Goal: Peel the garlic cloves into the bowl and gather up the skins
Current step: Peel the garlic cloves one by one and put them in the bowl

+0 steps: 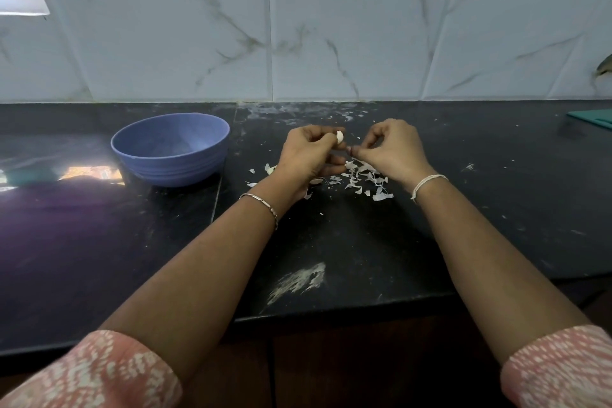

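My left hand (309, 154) pinches a white garlic clove (340, 136) between its fingertips, above the dark counter. Close on its right, my right hand (390, 149) has thumb and forefinger pressed together just beside the clove; whether a piece of skin is between them is too small to tell. Below both hands lies a scatter of white garlic skins (364, 177). More cloves (271, 170) lie partly hidden under my left hand. A blue bowl (170, 149) stands to the left; its visible inside looks empty.
The black stone counter (331, 242) carries white smears and specks, with its front edge near my forearms. A marble-tiled wall rises behind. A teal board (592, 117) pokes in at the far right. A bright reflection sits left of the bowl.
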